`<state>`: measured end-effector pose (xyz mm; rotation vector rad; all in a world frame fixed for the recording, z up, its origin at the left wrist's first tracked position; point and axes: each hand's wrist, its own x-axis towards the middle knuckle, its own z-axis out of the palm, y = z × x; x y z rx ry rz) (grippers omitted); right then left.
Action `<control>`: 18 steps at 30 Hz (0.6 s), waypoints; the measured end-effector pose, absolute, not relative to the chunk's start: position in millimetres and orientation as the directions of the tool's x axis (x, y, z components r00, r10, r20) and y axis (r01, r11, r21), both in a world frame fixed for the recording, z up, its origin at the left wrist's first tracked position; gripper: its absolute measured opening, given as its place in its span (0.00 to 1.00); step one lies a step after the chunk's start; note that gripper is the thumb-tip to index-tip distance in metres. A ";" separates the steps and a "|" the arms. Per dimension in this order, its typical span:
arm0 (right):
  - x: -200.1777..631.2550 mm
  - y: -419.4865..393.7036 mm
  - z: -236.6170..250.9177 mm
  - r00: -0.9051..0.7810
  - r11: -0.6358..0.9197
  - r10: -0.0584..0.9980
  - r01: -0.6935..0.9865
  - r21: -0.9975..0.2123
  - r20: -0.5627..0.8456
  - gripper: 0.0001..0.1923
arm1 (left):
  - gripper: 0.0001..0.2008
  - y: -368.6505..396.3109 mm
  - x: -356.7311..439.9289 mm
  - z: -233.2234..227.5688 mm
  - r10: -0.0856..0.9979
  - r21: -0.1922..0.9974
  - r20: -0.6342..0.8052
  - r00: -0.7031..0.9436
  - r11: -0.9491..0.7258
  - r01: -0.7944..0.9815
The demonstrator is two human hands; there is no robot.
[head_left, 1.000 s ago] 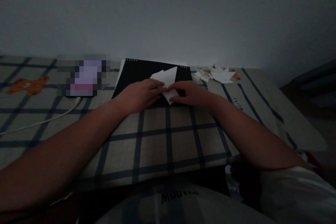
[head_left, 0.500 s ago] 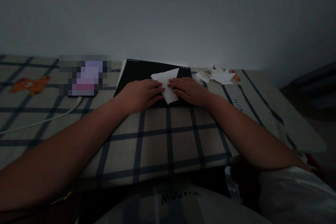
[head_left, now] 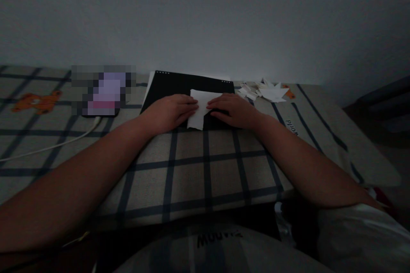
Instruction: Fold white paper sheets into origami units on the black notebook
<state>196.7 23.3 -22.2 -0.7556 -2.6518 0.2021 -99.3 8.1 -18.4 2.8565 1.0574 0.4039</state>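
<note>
A folded white paper [head_left: 197,113] lies on a black spiral-punched pad [head_left: 182,81], between my two hands. My left hand [head_left: 169,112] has its fingers and thumb closed on the paper's left edge. From the other side, my right hand [head_left: 235,110] holds the paper's right part, its fingers together and the thumb a little below them. The paper's upper right corner runs behind the right-hand fingers, so the fold there is partly hidden.
Several folded white paper pieces [head_left: 272,93] lie in a pile right of the pad. At left, a blurred-out phone [head_left: 107,94] is plugged into a white cable [head_left: 73,138]. A checked cloth [head_left: 188,170] covers the table, which stands against a grey wall [head_left: 205,17].
The paper has turned and shifted slightly left; its pointed upper corner no longer shows, and its upper edge now lies nearly level. Both hands remain at it, having moved only a little.
</note>
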 end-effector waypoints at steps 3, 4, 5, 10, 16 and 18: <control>195.1 22.8 -26.5 -0.783 0.848 0.531 0.484 -0.218 0.325 0.20 | 0.26 10.6 -98.8 -18.8 0.640 0.191 0.229 0.733 -0.768 0.611; 193.8 21.8 -27.5 -0.781 0.845 0.534 0.494 -0.204 0.323 0.21 | 0.26 10.6 -98.3 -18.5 0.640 0.193 0.225 0.735 -0.769 0.610; 192.2 20.6 -28.2 -0.781 0.842 0.540 0.506 -0.189 0.314 0.21 | 0.26 10.4 -97.8 -18.1 0.638 0.190 0.219 0.738 -0.770 0.609; 186.1 17.2 -29.9 -0.777 0.809 0.587 0.569 -0.145 0.225 0.25 | 0.27 8.7 -97.1 -18.0 0.653 0.140 0.193 0.733 -0.757 0.638; 185.4 20.3 -32.3 -0.776 0.804 0.595 0.577 -0.144 0.210 0.26 | 0.31 7.8 -96.7 -19.3 0.708 0.119 0.114 0.697 -0.706 0.698; 185.4 20.8 -32.9 -0.776 0.803 0.596 0.577 -0.149 0.208 0.26 | 0.33 8.0 -96.7 -19.3 0.724 0.131 0.092 0.684 -0.690 0.712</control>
